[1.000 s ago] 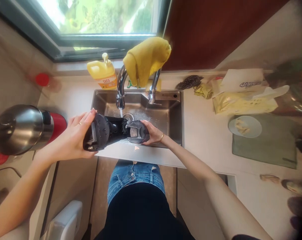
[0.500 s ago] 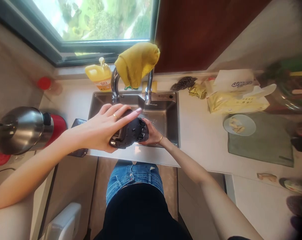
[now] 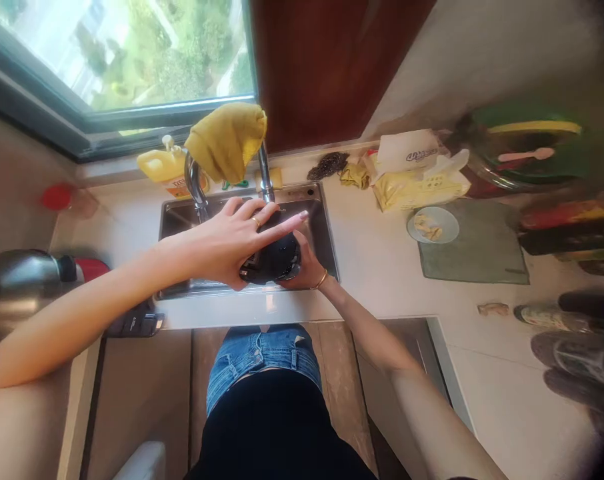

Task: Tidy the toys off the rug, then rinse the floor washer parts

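Over the front of the steel sink (image 3: 327, 230) I hold a black round kitchen part (image 3: 278, 260) with a perforated face. My right hand (image 3: 306, 268) grips it from below and the right side. My left hand (image 3: 235, 241) lies across its top, fingers stretched toward the right and thumb wrapped under. Much of the black part is hidden by both hands. A second black piece (image 3: 132, 323) lies on the counter's front edge at the left. The curved tap (image 3: 195, 183) stands behind my hands with a yellow cloth (image 3: 227, 140) draped over it.
A yellow detergent bottle (image 3: 159, 167) stands behind the sink under the window. A steel kettle (image 3: 17, 287) sits at the far left. Right of the sink are a steel scourer (image 3: 329, 165), a yellow wipes pack (image 3: 412, 190), a small plate (image 3: 433, 225) and a green mat (image 3: 477, 253).
My left hand let go of the larger black piece, now lying on the left counter, and came over the top of the part in my right hand. The view swung right.
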A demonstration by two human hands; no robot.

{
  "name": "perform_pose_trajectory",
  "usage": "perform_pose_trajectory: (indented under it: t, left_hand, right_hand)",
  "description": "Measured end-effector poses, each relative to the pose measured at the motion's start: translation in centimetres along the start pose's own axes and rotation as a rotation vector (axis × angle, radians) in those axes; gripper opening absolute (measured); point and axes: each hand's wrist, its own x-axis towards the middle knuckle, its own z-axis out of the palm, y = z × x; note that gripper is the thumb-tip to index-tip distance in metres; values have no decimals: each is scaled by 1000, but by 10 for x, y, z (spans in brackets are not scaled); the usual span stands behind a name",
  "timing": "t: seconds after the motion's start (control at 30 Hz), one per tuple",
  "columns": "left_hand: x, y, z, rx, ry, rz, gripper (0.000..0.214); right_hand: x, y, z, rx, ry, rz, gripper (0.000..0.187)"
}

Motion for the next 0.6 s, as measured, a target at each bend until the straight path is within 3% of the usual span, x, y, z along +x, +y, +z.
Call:
perform_pose_trajectory:
  t: [0.07,0.2,0.37,0.5,0.6]
  left_hand:
    - [7,1,5,16,10,38,118]
    - [21,4,13,49,23,117,119]
    - [57,5,-2,58,23,221,118]
    - [97,-11,-26,-7,225,232,113]
    - [130,-23,-28,-178,403,197,105]
  right_hand:
    - [5,-6,-5,5,26,-22,122]
    - [2,-16,-11,34,60,74,123]
    - [-4,-16,-34,61,191,241,123]
    - [3,-2,-69,-13,383,425,114]
    - [5,15,-93,-119,557,541,114]
